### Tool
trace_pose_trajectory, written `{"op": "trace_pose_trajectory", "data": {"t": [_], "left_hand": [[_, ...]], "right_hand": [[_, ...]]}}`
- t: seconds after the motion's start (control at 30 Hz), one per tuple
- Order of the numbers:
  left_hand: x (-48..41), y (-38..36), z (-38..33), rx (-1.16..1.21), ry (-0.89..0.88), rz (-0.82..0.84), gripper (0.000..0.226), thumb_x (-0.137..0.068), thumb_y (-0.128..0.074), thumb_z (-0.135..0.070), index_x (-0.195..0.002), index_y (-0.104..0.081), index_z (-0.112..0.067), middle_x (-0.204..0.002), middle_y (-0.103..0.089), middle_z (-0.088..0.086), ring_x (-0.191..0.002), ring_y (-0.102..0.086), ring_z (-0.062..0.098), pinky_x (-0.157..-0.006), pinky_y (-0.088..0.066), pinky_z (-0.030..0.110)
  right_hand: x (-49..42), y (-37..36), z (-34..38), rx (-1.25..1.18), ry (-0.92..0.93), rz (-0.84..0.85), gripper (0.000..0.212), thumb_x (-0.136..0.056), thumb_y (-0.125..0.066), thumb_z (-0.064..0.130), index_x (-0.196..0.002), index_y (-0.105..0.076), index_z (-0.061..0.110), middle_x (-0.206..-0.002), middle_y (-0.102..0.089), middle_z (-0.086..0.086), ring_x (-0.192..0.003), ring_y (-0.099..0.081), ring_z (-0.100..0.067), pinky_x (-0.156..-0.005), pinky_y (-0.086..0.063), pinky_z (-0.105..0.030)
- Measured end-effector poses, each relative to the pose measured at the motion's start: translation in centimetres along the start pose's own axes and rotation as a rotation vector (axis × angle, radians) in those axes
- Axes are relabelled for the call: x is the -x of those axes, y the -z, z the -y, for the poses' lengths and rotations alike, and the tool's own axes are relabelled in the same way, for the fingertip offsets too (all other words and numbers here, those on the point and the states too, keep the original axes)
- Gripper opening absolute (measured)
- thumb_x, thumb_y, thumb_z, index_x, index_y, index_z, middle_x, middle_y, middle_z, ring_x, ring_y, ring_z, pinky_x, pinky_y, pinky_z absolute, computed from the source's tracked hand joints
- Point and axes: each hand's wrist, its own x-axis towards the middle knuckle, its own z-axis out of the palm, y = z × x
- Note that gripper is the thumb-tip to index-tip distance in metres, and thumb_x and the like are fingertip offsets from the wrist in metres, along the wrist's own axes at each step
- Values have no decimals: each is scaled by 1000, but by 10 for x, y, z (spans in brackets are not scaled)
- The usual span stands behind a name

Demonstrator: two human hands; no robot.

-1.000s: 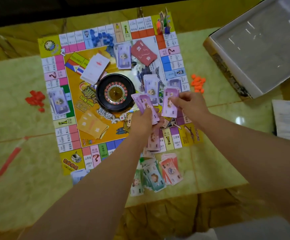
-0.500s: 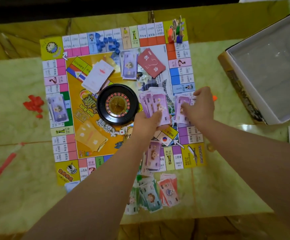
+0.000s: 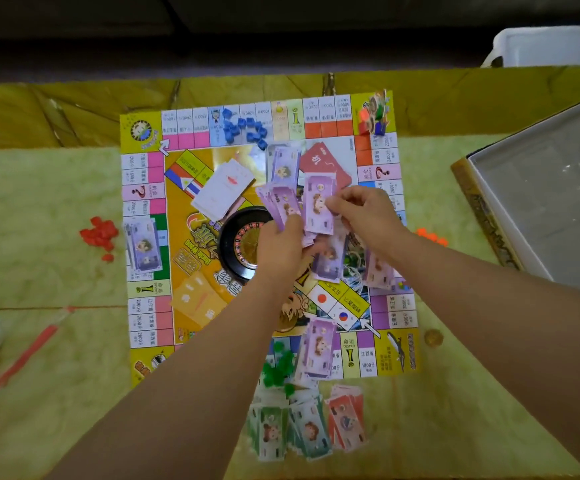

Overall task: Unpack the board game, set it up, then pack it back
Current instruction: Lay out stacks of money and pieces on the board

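Note:
The game board (image 3: 146,306) lies open on the table, with a black roulette wheel (image 3: 235,247) at its centre. My left hand (image 3: 281,247) grips a fanned stack of purple play-money notes (image 3: 280,202) above the wheel. My right hand (image 3: 364,213) pinches one purple note (image 3: 318,216) just beside that stack. More purple notes lie on the board at the left edge (image 3: 143,245), the top middle (image 3: 283,164), the right (image 3: 377,268) and the near edge (image 3: 318,348). Green and red notes (image 3: 307,431) lie on the table below the board.
An open box (image 3: 538,188) stands at the right. Red houses (image 3: 100,233) sit left of the board, orange ones (image 3: 432,235) right, blue ones (image 3: 245,128) and pawns (image 3: 375,114) along the far edge, green ones (image 3: 278,370) near. White (image 3: 221,190), red (image 3: 325,164) and orange cards (image 3: 195,299) lie on the board.
My right hand left a note on the board's right side and came back to the stack, where it now pinches another note. The camera view shifted, so the board appears lower.

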Motion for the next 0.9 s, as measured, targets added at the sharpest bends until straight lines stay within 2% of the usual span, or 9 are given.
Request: {"op": "trace_pose_trajectory", "data": {"t": [0.1, 0.17, 0.27, 0.37, 0.47, 0.57, 0.7, 0.77, 0.9], "left_hand": [[-21, 18, -10, -69, -150, -147, 23, -97, -51, -27, -91, -65, -10, -82, -71, 10, -72, -71, 25, -63, -55, 38], [-30, 29, -16, -16, -197, -162, 19, -99, -51, -22, -93, -66, -11, -82, -70, 10, -70, -69, 20, -65, -56, 35], [-43, 43, -20, -3, -221, -139, 18, -99, -53, -17, -103, -65, -3, -87, -71, 13, -68, -71, 14, -63, -59, 27], [-51, 51, -22, 10, -201, -140, 10, -96, -59, -14, -91, -66, -9, -81, -71, 11, -66, -72, 16, -60, -59, 24], [-56, 58, -22, -5, -163, -122, 9, -91, -66, -15, -84, -64, -10, -79, -71, 10, -62, -72, 17, -66, -61, 33], [-59, 66, -19, 31, -115, -135, 10, -87, -71, -15, -88, -66, -7, -89, -72, 13, -63, -72, 22, -73, -60, 44], [-50, 74, -18, 70, -91, -143, 14, -85, -73, -12, -96, -67, -6, -95, -72, 15, -63, -72, 22, -73, -60, 44], [-44, 82, -17, 104, -95, -123, 17, -85, -72, -10, -100, -68, -4, -98, -72, 17, -66, -72, 19, -68, -61, 37], [-31, 111, -16, 154, -84, -119, 26, -86, -72, -12, -107, -65, 2, -106, -68, 23, -78, -71, 23, -63, -60, 29]], "right_hand": [[-24, -18, 19, 5, 17, -75, 12, -87, -70, 20, -83, -66, 10, -70, -59, 3, -60, -53, -6, -66, -45, -28], [-40, -33, 26, 48, 38, -92, 12, -86, -71, 21, -78, -65, 15, -76, -63, -2, -70, -56, -15, -75, -50, -37], [-58, -54, 32, 132, 47, -154, 11, -85, -73, 20, -80, -64, 15, -78, -63, 2, -79, -60, -17, -81, -52, -35], [-68, -63, 28, 293, 36, -229, 26, -84, -74, 21, -68, -53, 25, -73, -58, 7, -83, -61, -18, -81, -52, -36], [-73, -66, 21, 404, 24, -272, 23, -84, -70, 21, -75, -50, 22, -80, -59, 0, -83, -61, -23, -75, -52, -39], [-68, -71, 23, 357, 123, -283, 17, -85, -68, 24, -82, -53, 17, -74, -54, 5, -70, -54, -14, -72, -49, -36], [-46, -87, 41, 106, 142, -14, 26, -87, -68, 39, -83, -64, 13, -71, -56, 1, -67, -52, -11, -69, -47, -28], [-31, -98, 49, 127, 141, 167, 21, -86, -70, 31, -83, -68, 10, -76, -64, -5, -72, -60, -14, -76, -51, -30], [-10, -127, 55, 180, 173, 250, 12, -87, -70, 23, -80, -69, 13, -78, -67, -2, -70, -62, -9, -73, -53, -23]]}}
